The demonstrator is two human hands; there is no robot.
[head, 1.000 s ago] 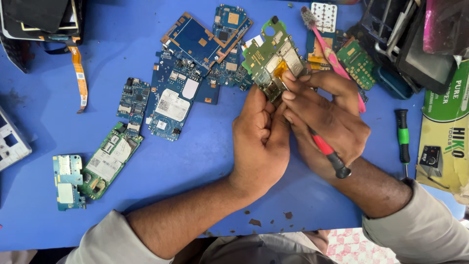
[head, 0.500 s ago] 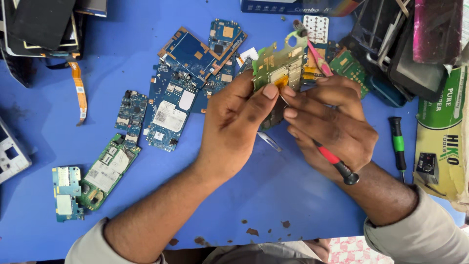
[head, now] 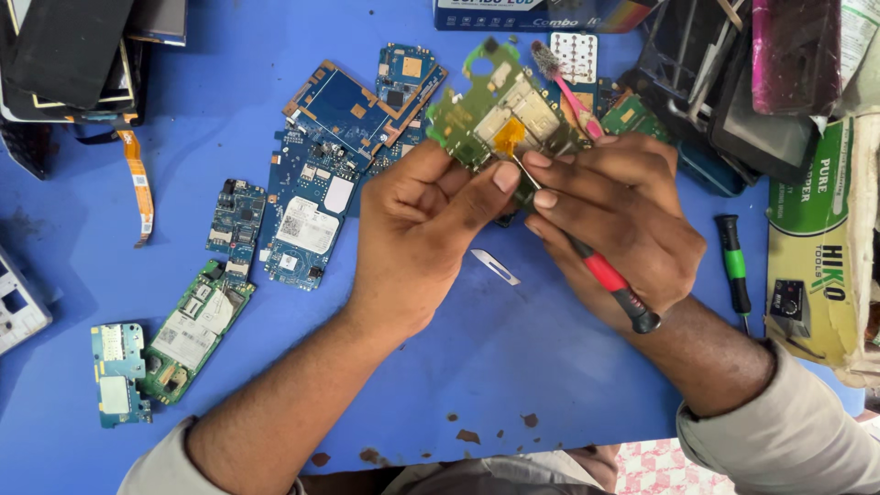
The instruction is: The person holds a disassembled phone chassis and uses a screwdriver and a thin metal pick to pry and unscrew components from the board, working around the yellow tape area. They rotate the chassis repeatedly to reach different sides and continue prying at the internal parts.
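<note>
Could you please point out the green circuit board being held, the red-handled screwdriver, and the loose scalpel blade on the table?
green circuit board (head: 495, 115): head view, on its metal shield.
red-handled screwdriver (head: 605, 277): head view, on the red grip.
scalpel blade (head: 495, 267): head view, mid-blade.

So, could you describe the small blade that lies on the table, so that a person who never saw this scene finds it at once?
Start from the blue table and find the two hands at its middle, the left hand and the right hand. In the gap just below them lies the blade, alone on bare blue. It is thin, silvery and pointed, with no handle, unlike the green-handled screwdriver further right.
</note>
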